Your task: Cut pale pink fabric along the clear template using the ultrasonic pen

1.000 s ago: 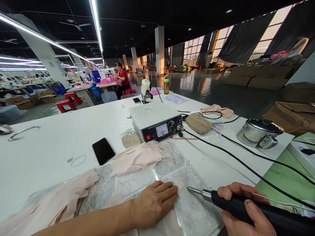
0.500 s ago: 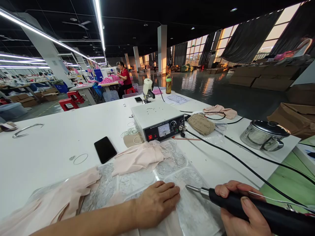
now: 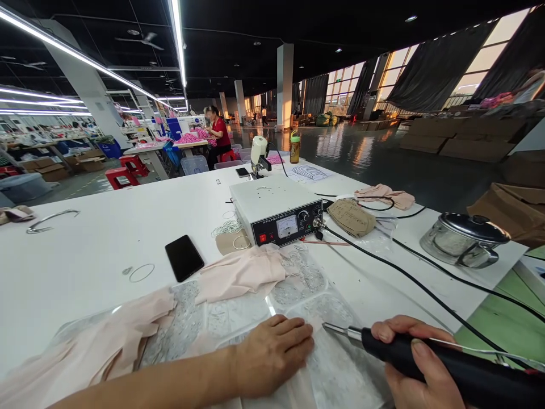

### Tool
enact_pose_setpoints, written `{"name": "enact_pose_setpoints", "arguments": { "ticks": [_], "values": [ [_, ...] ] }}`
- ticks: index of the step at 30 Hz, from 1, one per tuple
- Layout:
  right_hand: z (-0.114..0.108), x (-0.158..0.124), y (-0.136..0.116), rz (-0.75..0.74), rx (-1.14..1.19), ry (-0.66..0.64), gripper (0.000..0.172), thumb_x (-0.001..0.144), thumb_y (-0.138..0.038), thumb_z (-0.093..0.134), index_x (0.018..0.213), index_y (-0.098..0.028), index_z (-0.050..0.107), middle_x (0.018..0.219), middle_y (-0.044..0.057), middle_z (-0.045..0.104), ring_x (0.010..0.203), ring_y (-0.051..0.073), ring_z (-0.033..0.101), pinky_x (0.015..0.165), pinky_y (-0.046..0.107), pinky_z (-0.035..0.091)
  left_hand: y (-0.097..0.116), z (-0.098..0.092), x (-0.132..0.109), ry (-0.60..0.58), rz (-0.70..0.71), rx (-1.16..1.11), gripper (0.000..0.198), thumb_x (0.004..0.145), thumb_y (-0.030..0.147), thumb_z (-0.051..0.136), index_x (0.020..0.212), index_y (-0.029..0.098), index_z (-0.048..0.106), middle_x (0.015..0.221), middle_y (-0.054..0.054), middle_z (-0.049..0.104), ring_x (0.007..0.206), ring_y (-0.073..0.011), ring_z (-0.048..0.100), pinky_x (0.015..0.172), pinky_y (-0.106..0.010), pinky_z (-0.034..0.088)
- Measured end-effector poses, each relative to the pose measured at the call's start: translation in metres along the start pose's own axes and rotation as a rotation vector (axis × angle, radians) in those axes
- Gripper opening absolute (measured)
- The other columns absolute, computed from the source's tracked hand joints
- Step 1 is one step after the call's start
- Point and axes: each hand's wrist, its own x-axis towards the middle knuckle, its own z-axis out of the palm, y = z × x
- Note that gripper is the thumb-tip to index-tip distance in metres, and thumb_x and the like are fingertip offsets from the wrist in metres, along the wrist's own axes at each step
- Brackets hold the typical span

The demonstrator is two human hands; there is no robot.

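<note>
Across the near end of the long white table (image 3: 106,238) lies the lace sheet (image 3: 340,369), pale patterned lace that seems to sit under clear film, though the glare makes that hard to confirm. Our left hand (image 3: 272,355) rests flat on it, palm down, fingers straight and close together, pressing it to the table. Our right hand (image 3: 421,363) is wrapped around the black handpiece (image 3: 460,375), thumb on top and forefinger curled at the front. Its metal tip (image 3: 336,329) points left, just beside the left fingertips and low over the lace. We judge this to be the lining-up step, with the tip not yet clearly touching. A clean contact would call for the sheet held taut and the fingers kept clear of the tip. Pink fabric (image 3: 240,272) is draped over the far part of the lace. Beyond it stands the control box (image 3: 276,207), whose black cable (image 3: 404,278) runs to the right and could drag on the tool. Further out are a phone (image 3: 184,257) to the left, a lidded steel pot (image 3: 464,238) to the right, and a seated person (image 3: 219,136) at a far table.
</note>
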Motion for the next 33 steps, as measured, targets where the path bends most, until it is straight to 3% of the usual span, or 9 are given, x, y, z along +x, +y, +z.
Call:
{"name": "enact_pose_setpoints", "arguments": {
  "ticks": [11,27,33],
  "values": [
    [0.009,0.003,0.001,0.007,0.018,0.024,0.010,0.068,-0.027,0.061,0.075,-0.021,0.056,0.067,-0.003,0.055,0.057,0.015,0.050,0.054,0.037,0.047,0.001,-0.006,0.003,0.009,0.005,-0.018,0.025,0.103,0.021,0.041,0.121,0.009,0.054,0.126,-0.013,0.064,0.116,-0.0228,0.059,0.091,-0.032,0.044],
    [0.003,0.009,0.009,-0.047,0.010,-0.121,0.008,0.073,-0.023,0.063,0.077,-0.021,0.057,0.069,-0.001,0.060,0.056,0.016,0.054,0.055,0.039,0.050,0.001,-0.006,0.002,0.062,0.033,0.011,0.022,0.103,0.017,0.041,0.116,0.008,0.057,0.117,-0.011,0.066,0.111,-0.0210,0.060,0.086,-0.031,0.047],
    [0.013,0.003,0.003,-0.045,0.041,-0.162,0.003,0.077,-0.024,0.058,0.077,-0.021,0.058,0.066,-0.001,0.059,0.054,0.016,0.053,0.053,0.037,0.049,0.001,-0.004,0.001,0.065,0.031,0.031,0.022,0.102,0.018,0.043,0.115,0.008,0.058,0.116,-0.011,0.067,0.111,-0.0205,0.060,0.085,-0.031,0.048]
  ]
}}
